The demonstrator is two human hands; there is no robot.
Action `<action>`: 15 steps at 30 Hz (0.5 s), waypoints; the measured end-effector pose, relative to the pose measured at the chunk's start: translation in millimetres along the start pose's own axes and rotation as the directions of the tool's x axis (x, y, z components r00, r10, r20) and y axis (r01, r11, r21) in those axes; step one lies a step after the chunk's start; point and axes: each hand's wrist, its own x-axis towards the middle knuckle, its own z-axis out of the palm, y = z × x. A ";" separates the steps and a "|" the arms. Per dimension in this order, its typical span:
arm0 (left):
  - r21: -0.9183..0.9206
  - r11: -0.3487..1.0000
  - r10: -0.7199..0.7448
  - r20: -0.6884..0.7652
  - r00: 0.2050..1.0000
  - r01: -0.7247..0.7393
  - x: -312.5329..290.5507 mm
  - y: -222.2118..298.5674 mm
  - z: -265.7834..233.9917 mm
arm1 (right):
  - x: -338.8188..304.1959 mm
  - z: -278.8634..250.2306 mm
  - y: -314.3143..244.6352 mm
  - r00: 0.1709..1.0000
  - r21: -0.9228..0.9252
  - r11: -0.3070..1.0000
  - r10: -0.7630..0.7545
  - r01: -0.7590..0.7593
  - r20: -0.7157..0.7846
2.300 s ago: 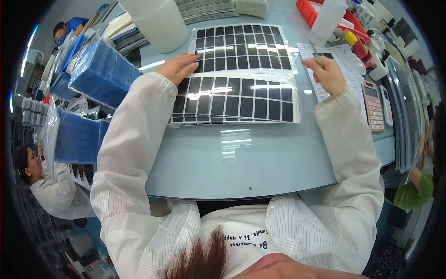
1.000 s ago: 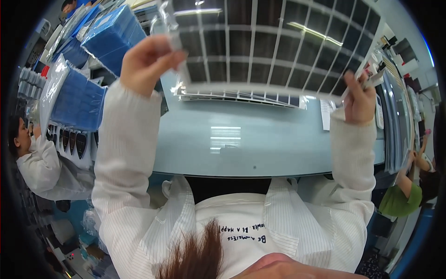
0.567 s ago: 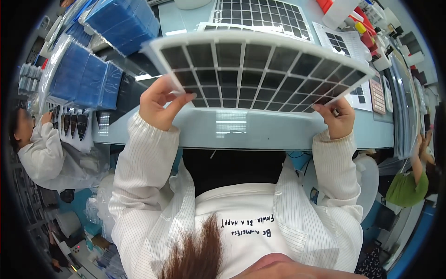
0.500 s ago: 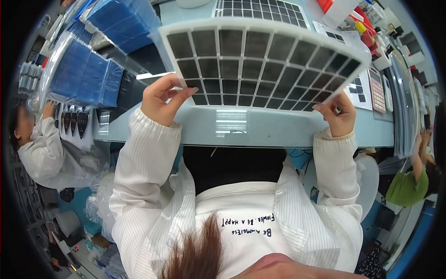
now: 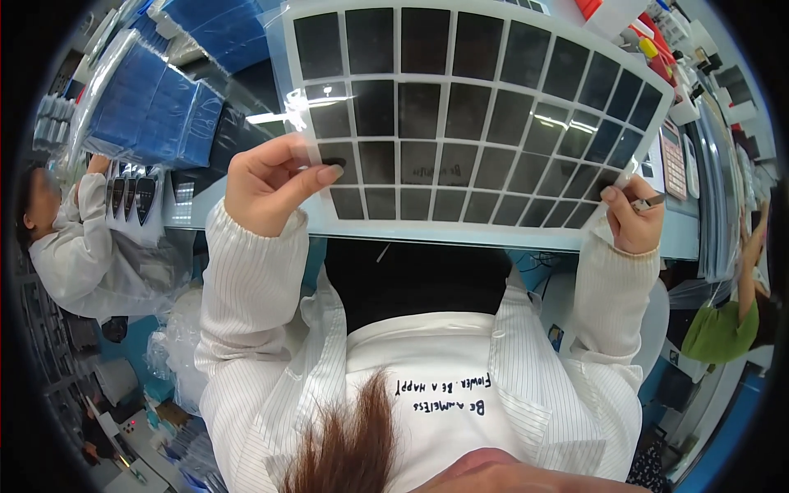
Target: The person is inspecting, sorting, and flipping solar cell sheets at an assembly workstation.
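A large thin sheet [image 5: 423, 113] with a white grid around rows of dark, glossy rectangles is held up over the table, its face tilted toward me. My left hand [image 5: 275, 185] pinches its left edge between thumb and fingers, near the lower corner. At the lower right corner, my right hand [image 5: 634, 218] grips the sheet the same way. A slim metal tool [image 5: 649, 202] also sticks out between the right fingers; its kind I cannot make out. Light glints on the sheet's upper left and right side.
Blue stacks in clear plastic [image 5: 148, 111] stand at the left. To the right are a pink calculator [image 5: 673, 160] and a pile of flat sheets [image 5: 719, 189]. A co-worker in white [image 5: 70, 238] sits at far left near dark pointed pieces [image 5: 145, 201]; a person in green [image 5: 722, 329] is at far right.
The sheet has come nearer and tipped up, showing its face more fully with reflections on it. My right hand has moved right and down; the metal tool in it now shows.
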 end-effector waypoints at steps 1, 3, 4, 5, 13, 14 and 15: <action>-0.008 1.000 -0.001 -0.001 1.000 0.001 -3.2 1.6 1.3 | -1.4 -2.5 -0.5 1.000 0.001 1.000 0.003 -0.003 0.003; 0.009 1.000 0.001 0.020 1.000 -0.001 -8.5 2.9 -1.8 | -4.0 -8.6 -0.7 0.994 -0.045 0.999 -0.024 0.029 0.108; 0.018 1.000 0.000 0.012 1.000 -0.001 -11.2 4.3 -1.0 | -4.9 -9.2 0.4 0.994 -0.046 0.998 -0.038 0.043 0.102; 0.026 1.000 0.000 0.005 1.000 0.000 -13.3 5.7 -0.6 | -6.0 -10.3 -0.2 0.994 -0.046 0.998 -0.035 0.040 0.104; 0.052 0.999 0.004 0.039 0.999 -0.006 -22.0 10.5 -2.4 | -13.2 -12.9 -2.6 0.987 0.020 0.996 -0.085 0.083 0.138; 0.038 0.999 0.019 0.016 1.000 -0.020 -22.4 11.8 -0.7 | -14.1 -13.3 -3.1 0.987 0.019 0.996 -0.085 0.083 0.135; 0.023 0.999 0.034 -0.008 0.999 -0.034 -22.3 12.8 1.1 | -14.6 -12.6 -4.4 0.986 0.016 0.995 -0.100 0.098 0.136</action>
